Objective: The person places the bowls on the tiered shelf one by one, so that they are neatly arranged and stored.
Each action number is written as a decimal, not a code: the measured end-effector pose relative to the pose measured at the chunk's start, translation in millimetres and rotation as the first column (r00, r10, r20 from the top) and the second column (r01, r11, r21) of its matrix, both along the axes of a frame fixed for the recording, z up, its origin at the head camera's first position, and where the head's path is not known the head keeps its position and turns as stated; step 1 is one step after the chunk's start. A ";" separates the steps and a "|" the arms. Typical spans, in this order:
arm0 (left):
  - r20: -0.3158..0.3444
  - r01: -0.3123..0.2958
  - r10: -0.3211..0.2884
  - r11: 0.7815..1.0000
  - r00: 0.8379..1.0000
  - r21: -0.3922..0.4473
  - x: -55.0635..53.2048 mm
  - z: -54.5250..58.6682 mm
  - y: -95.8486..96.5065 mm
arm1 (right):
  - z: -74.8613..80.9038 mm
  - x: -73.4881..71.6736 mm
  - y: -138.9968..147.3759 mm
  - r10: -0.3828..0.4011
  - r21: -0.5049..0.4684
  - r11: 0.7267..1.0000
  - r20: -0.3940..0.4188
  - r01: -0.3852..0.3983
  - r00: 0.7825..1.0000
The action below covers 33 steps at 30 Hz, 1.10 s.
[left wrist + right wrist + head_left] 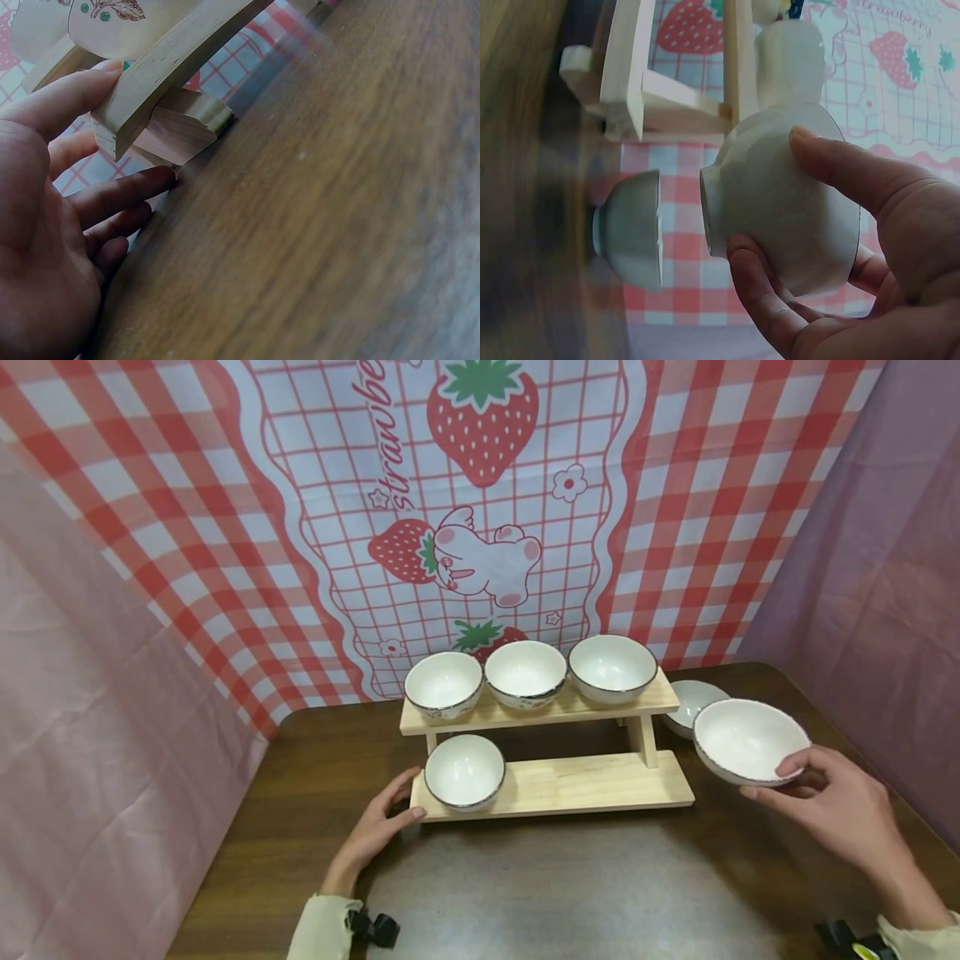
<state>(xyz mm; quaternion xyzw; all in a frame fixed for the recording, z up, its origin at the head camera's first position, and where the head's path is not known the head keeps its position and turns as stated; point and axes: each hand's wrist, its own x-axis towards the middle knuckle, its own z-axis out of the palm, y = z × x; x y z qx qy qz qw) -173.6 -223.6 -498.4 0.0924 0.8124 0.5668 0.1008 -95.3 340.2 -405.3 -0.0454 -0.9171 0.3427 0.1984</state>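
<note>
My right hand (847, 802) grips a white bowl (750, 739) by its side, with the thumb and fingers around it. In the right wrist view this bowl (780, 202) is raised off the table, beside the stand's right end. A two-tier wooden stand (585, 782) is in the middle. My left hand (382, 818) holds the left end of its lower board (142, 94), thumb and index finger at the corner. Near those fingers a bowl (465, 772) sits on the lower tier. Three bowls stand in a row on the upper tier: left (444, 683), middle (525, 672), right (612, 668).
Another bowl (693, 702) stands on the dark wooden table (300, 777), behind the held one and right of the stand. A red-and-white checked strawberry cloth (480, 527) hangs behind the table. Pale curtains hang at the left (105, 735) and right (862, 593).
</note>
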 end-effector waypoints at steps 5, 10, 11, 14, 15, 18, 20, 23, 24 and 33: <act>-0.010 0.003 -0.003 1.000 1.000 -0.001 0.3 0.1 0.3 | 3.7 2.2 -10.1 0.052 -0.001 0.999 -0.007 -0.052 0.999; -0.016 0.009 -0.009 1.000 1.000 -0.001 0.2 0.2 0.5 | 6.5 3.3 -19.3 0.090 -0.009 0.996 -0.007 -0.090 0.996; -0.016 0.010 -0.010 1.000 1.000 -0.002 0.3 0.3 0.6 | 7.3 3.5 -21.1 0.097 -0.013 0.995 -0.006 -0.097 0.995; -0.019 0.014 -0.014 1.000 1.000 0.001 0.3 0.5 0.6 | 8.6 4.5 -27.0 0.127 -0.037 0.991 -0.012 -0.127 0.992; -0.021 0.016 -0.016 1.000 1.000 0.001 0.3 0.5 0.5 | 9.0 5.0 -29.2 0.138 -0.043 0.989 -0.017 -0.139 0.990; -0.025 0.016 -0.016 1.000 1.000 -0.001 0.2 0.2 0.1 | 9.5 6.0 -36.6 0.172 -0.068 0.982 -0.037 -0.174 0.984; -0.026 0.007 -0.008 1.000 1.000 -0.005 0.3 0.1 -0.3 | 9.8 5.7 -41.5 0.189 -0.074 0.979 -0.047 -0.192 0.981; -0.035 0.001 -0.002 1.000 0.999 -0.015 0.6 0.0 -0.7 | 9.3 3.9 -48.2 0.205 -0.073 0.975 -0.057 -0.209 0.977; -0.038 0.000 0.000 1.000 0.999 -0.015 0.8 -0.1 -0.7 | 8.9 3.2 -50.1 0.209 -0.070 0.974 -0.059 -0.213 0.976; -0.058 0.026 -0.026 1.000 0.998 -0.006 0.9 0.7 -1.1 | 8.7 -1.9 -70.8 0.263 -0.036 0.963 -0.102 -0.268 0.959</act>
